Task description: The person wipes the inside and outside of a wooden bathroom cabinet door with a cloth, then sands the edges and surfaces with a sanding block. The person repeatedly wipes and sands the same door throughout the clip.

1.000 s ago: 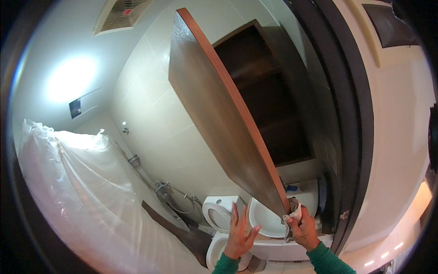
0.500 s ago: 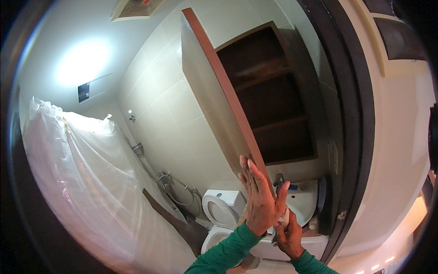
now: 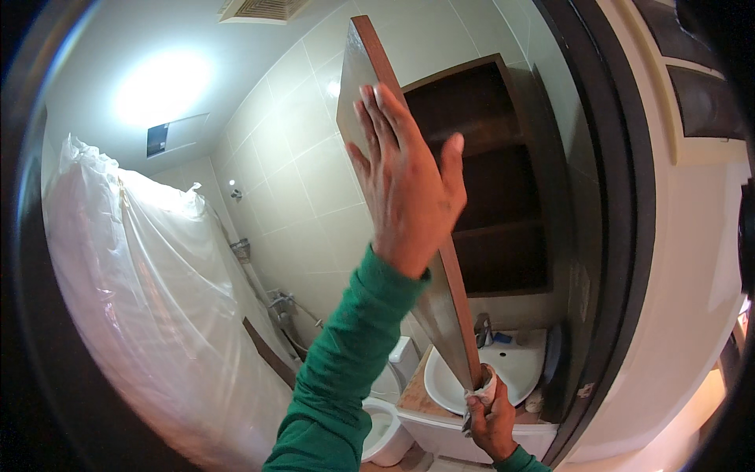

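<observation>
A tall flat wooden panel with a reddish-brown edge stands tilted in front of me; its lower end is above the sink. My left hand is raised along the panel's upper part, palm toward its pale face and edge. Its fingers are stretched out and the thumb stands apart. Whether the palm presses on the panel is hidden. Down at the panel's bottom end, my right hand grips a whitish crumpled cloth wrapped about the edge there.
A dark open shelf cabinet sits in the tiled wall behind the panel. Below are a white sink and a toilet. Translucent plastic sheeting hangs at left. A dark door frame rises at right.
My left hand has moved up along the panel, away from my right hand. The right hand with the cloth is now at the panel's lower end. The view has shifted slightly.
</observation>
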`<action>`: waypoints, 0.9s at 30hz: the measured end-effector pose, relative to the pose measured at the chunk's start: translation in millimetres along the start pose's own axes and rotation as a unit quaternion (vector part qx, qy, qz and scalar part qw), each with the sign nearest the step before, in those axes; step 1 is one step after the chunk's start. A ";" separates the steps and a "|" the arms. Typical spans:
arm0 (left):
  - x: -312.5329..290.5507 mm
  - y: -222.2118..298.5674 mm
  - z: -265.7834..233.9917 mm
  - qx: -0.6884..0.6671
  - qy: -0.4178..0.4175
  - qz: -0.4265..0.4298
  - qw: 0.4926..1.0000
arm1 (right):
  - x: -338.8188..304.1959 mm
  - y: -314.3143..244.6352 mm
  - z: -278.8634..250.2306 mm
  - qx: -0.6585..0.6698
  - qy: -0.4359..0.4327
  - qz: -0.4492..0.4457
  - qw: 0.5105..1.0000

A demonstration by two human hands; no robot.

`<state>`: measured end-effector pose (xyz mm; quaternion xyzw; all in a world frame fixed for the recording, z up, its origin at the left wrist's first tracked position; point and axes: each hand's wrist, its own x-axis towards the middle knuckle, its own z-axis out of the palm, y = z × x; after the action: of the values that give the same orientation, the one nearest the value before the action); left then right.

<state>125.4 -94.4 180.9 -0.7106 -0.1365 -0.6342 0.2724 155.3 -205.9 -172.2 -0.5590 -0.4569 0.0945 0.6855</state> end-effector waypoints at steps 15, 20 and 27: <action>-40.8 9.7 -14.0 -0.067 -0.039 -0.006 0.997 | -2.9 -5.7 -5.0 -0.022 0.001 -0.040 0.999; -114.9 27.1 -29.8 -0.120 -0.103 -0.032 0.987 | -2.0 2.8 -0.1 -0.028 -0.011 -0.038 0.999; -145.5 27.8 -32.6 -0.127 -0.122 -0.032 0.984 | -2.8 9.4 -0.4 -0.050 -0.007 -0.038 0.998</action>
<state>90.4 -113.2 34.5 -0.8069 -0.1099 -0.5631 0.1403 157.7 -204.6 -181.6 -0.5737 -0.4869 0.0494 0.6568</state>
